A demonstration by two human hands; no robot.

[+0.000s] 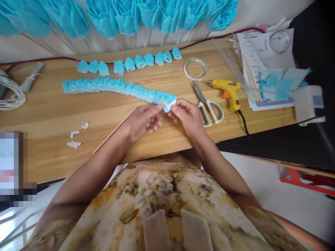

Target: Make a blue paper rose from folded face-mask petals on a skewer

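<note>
A small folded blue petal piece (167, 108) with a bent white strip on it is between my hands. My right hand (187, 115) pinches its right side with thumb and fingertips. On its left edge rests the thumb of my left hand (145, 120), whose other fingers are curled. Just behind lies a long overlapping row of folded blue petals (115, 86) with white edges. Farther back stand several separate blue petal pieces (129, 64). Small bent white strips (74, 134) lie to the left. A thin wooden stick (112, 133) lies partly beneath my left forearm.
On the right are scissors (205, 101), a tape roll (195, 68) and a yellow glue gun (226, 85) with a black cord. Papers (277, 43) with blue scraps lie beyond. Blue flowers (167, 15) on sticks line the back; a white cable (12, 94) lies left.
</note>
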